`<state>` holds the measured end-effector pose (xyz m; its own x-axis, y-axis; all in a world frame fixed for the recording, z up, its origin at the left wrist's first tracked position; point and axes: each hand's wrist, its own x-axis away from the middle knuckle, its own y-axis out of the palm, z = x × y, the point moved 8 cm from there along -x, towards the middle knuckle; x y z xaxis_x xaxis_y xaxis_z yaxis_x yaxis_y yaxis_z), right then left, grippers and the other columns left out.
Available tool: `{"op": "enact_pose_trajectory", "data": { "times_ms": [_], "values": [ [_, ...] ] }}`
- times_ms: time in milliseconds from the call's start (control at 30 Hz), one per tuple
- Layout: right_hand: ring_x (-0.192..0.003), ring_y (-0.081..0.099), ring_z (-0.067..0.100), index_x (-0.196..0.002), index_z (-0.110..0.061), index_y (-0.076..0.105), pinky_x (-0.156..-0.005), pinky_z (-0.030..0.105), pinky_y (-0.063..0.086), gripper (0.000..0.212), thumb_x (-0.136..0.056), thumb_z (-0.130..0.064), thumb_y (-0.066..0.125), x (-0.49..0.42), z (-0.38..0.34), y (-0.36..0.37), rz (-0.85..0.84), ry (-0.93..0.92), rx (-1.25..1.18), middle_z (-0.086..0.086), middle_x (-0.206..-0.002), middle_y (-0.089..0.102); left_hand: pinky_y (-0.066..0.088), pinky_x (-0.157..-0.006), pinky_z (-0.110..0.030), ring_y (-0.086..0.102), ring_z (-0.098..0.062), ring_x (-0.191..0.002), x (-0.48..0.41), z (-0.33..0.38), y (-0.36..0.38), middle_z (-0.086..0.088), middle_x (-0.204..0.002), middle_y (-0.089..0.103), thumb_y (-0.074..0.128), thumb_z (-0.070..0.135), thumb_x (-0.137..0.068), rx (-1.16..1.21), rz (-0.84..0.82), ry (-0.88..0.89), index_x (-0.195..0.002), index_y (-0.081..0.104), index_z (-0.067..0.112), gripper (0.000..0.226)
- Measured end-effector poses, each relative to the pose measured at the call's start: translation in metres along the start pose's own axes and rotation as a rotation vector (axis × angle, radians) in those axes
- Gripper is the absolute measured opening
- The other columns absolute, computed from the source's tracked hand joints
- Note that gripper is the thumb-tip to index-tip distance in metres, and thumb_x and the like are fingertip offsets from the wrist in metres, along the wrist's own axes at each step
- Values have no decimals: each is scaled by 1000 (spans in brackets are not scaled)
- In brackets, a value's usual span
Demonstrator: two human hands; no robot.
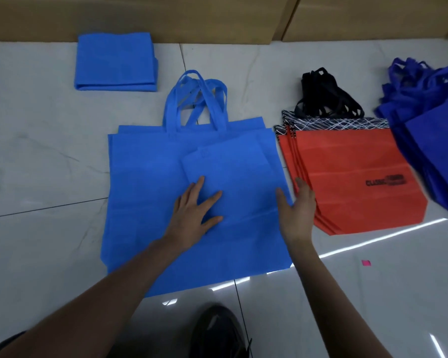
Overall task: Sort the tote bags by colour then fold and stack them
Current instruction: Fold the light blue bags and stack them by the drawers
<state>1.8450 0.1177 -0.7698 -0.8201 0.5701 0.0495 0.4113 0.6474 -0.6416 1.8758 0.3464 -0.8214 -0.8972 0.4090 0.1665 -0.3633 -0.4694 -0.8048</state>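
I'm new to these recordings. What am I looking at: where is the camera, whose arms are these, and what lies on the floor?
No machine here: a person works with bare hands, and the one picture comes from a camera worn on their head, looking down. On the tiled floor lie tote bags grouped by colour: light blue bags spread flat in the middle, a folded light blue stack at the back left, orange-red bags to the right, dark blue bags at the far right. The left hand presses flat on the light blue bags; the right hand is open at their right edge. Neither holds anything.
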Motion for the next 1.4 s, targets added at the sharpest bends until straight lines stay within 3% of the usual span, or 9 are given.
{"op": "enact_pose_trajectory", "data": {
  "times_ms": [133,300,500,600,700,867,1033,1167,1400],
  "values": [
    [-143,14,33,-146,-24,32,-115,45,16,59,-94,-50,39,1,-18,61,-321,-461,511,5,-158,15,8,-114,-40,2,-26,-145,-2,-2,4,7,-155,-2,14,71,-71,-36,-39,37,-141,34,36,81],
    [-135,28,32,-145,-11,30,-112,44,25,63,-93,-38,54,-12,1,61,-232,-63,302,7,-152,27,13,-116,-42,0,-19,-141,-4,-3,4,9,-152,3,63,37,-83,242,76,60,-135,47,25,56],
    [-103,51,15,-141,-14,34,-89,27,44,62,-87,-9,65,-13,11,54,-235,244,-212,4,-124,48,37,-98,-24,43,-18,-119,-7,-34,-16,-5,-127,38,62,19,-89,901,464,-572,-123,49,15,37],
    [-96,56,11,-141,-17,37,-85,25,50,64,-85,1,64,-8,16,52,-237,269,-364,-6,-108,54,42,-93,-26,50,-10,-98,-7,-36,-28,-4,-118,46,61,13,-89,794,510,-515,-122,48,13,35],
    [-111,54,13,-139,-21,37,-90,24,48,65,-85,6,61,2,23,50,-213,254,-403,-4,-119,52,35,-90,-11,47,-9,-93,-3,-31,-38,-11,-120,43,59,2,-88,556,517,-384,-122,52,8,35],
    [-137,22,26,-141,-11,40,-113,36,24,58,-85,3,43,25,-3,64,-217,-277,217,8,-153,23,29,-107,-27,30,-27,-137,0,-25,-18,-16,-150,25,46,4,-95,260,392,-242,-133,49,8,38],
    [-142,19,34,-143,-19,39,-113,47,13,52,-96,-38,29,4,-32,101,-259,-523,539,8,-155,24,34,-105,-46,34,-39,-134,-5,-26,-6,-24,-149,25,53,-13,-82,-90,288,-135,-136,42,1,57],
    [-141,24,36,-145,-23,36,-113,53,18,54,-96,-44,24,-15,-22,127,-291,-525,680,7,-154,28,37,-102,-52,39,-35,-132,-33,-13,-15,-19,-144,39,32,16,-79,-225,231,-96,-120,54,2,49],
    [-141,25,32,-145,-25,37,-113,48,14,53,-95,-42,32,-15,-19,128,-196,-525,685,5,-153,30,15,-112,-43,17,-27,-143,-49,-23,5,-9,-154,22,30,43,-94,-319,192,-118,-147,28,18,58]
  ]
}}
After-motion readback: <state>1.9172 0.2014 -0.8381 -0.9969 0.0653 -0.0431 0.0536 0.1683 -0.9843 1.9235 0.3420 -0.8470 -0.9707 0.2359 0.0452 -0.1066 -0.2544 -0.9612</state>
